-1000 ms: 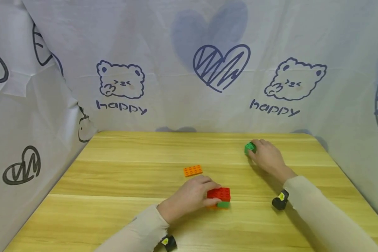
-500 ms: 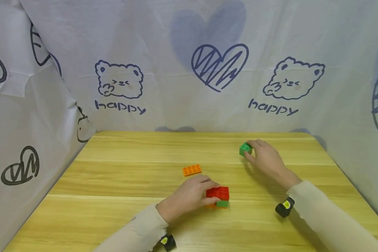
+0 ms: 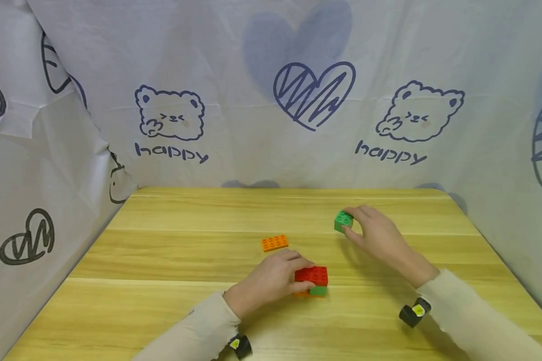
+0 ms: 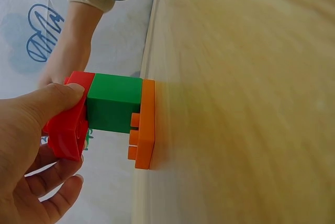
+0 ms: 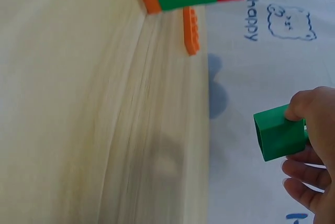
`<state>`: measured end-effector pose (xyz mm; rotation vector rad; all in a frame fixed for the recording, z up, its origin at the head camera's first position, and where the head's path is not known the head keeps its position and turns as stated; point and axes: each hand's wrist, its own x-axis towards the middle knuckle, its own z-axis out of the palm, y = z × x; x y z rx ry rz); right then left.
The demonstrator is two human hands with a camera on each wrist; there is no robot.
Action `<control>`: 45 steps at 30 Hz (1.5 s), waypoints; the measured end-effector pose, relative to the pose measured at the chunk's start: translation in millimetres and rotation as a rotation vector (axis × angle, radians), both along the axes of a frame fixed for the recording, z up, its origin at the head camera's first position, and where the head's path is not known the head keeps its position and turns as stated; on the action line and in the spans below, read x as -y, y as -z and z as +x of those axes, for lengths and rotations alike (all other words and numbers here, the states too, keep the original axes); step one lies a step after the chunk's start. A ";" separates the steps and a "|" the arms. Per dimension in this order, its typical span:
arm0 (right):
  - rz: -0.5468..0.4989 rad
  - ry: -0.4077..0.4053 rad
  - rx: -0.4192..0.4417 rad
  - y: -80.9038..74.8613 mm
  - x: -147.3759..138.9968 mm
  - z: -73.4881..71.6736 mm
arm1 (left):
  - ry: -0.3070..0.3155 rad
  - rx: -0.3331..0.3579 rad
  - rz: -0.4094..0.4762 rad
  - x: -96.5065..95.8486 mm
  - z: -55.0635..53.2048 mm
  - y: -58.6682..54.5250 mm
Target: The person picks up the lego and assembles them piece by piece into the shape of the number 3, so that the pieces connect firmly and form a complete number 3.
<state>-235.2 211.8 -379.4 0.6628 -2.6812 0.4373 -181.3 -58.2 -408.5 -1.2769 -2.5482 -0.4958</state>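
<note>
My left hand grips the red brick on top of a small stack, thumb on one side and fingers on the other. Below the red brick is a green brick, which sits on one end of an orange plate brick resting on the table. On the exposed end of that orange piece, several studs show in the left wrist view. My right hand pinches a loose green brick between thumb and fingers. In the right wrist view this brick is held above the table, its hollow underside partly visible.
A second orange plate brick lies flat on the wooden table, just beyond my left hand. A white cloth with bear and heart drawings hangs behind the table and along its sides.
My right hand has carried the loose green brick leftward and a little nearer, up off the table. The left hand stays on the stack.
</note>
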 end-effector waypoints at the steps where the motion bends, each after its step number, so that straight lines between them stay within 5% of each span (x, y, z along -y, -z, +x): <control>1: -0.001 -0.006 -0.002 -0.3 0.8 2.3 | 0.000 0.004 0.002 0.0 -0.1 0.1; 20: -0.020 -0.212 -0.005 -8.8 9.5 43.0 | -0.015 0.049 0.030 -0.3 0.3 0.1; 33: -0.070 -0.322 -0.034 -4.0 14.9 55.0 | -0.043 0.119 0.056 -0.7 1.3 -1.5; 45: -0.136 -0.397 0.031 1.1 21.3 60.6 | -0.055 0.138 0.059 -0.7 3.1 -5.1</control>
